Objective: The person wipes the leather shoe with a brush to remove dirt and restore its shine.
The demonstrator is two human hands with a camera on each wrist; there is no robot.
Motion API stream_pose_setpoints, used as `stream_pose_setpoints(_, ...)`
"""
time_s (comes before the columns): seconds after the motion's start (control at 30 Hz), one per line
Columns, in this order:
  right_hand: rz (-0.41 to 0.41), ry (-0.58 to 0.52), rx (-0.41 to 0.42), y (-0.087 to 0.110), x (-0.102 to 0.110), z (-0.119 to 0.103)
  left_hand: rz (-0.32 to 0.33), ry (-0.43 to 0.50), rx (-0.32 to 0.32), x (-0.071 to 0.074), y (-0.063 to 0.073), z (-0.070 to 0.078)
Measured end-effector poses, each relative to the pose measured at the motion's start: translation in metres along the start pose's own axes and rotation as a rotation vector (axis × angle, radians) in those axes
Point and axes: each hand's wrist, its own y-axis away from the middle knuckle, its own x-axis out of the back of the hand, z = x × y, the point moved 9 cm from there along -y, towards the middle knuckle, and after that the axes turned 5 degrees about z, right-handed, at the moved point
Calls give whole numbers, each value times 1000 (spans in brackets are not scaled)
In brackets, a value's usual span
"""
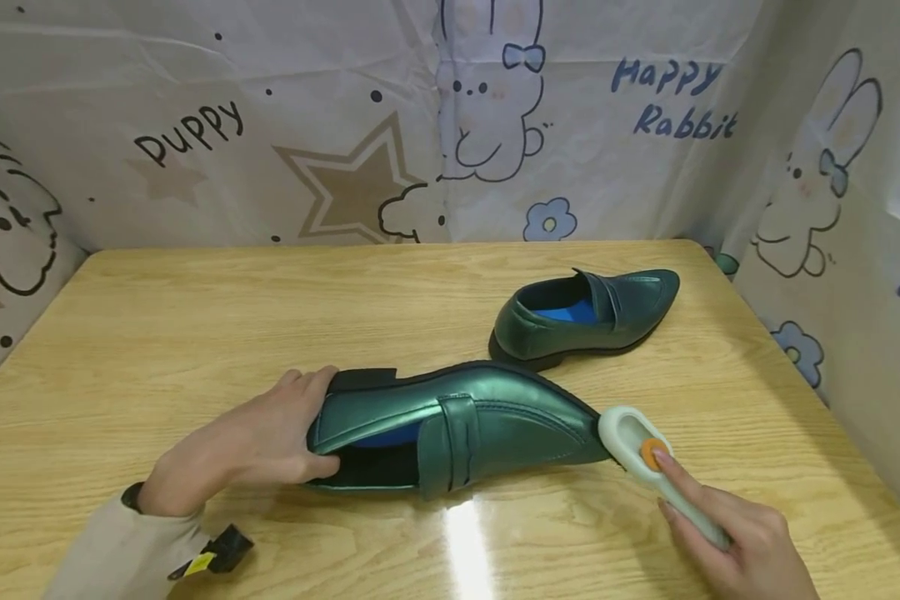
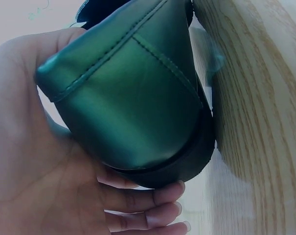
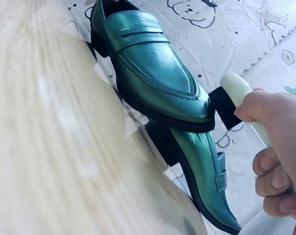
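Left hand [image 1: 270, 433] grips green loafer [image 1: 461, 433], right hand [image 1: 750, 533] holds brush [image 1: 633, 429]

Head view: the loafer lies sideways on the tabletop [image 1: 195, 333], wood stretching left to the edge; a second loafer [image 1: 570, 335] stands upright behind, nearer the right edge. Left wrist: fingertips [image 2: 176, 191] reach the black heel [image 2: 187, 164]. Right wrist: black bristles [image 3: 223, 107] meet the toe [image 3: 199, 110].

Pretty basic light wood table [image 1: 217, 317], grain showing, streak of glare [image 1: 467, 542] on the near side. One green shoe [image 1: 570, 335] stands on it, far right, sole down, toe pointing right. Can't really tell if the nearer shoe [image 1: 525, 429] touches the wood.
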Motion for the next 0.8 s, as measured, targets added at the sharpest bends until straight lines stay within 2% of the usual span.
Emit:
stream_pose_setpoints(0.27,30,47,10,9,12,10,-9,11,5,1,-1,3)
stream_pose_setpoints(0.47,31,167,-66,7,22,19,3,18,-10,2,-1,4)
stream_pose_setpoints(0.67,40,121,-99,2,23,18,7,10,-4,1,0,4)
stream_pose_setpoints(0.8,75,75,-29,-4,22,13,17,-44,-25,1,0,7)
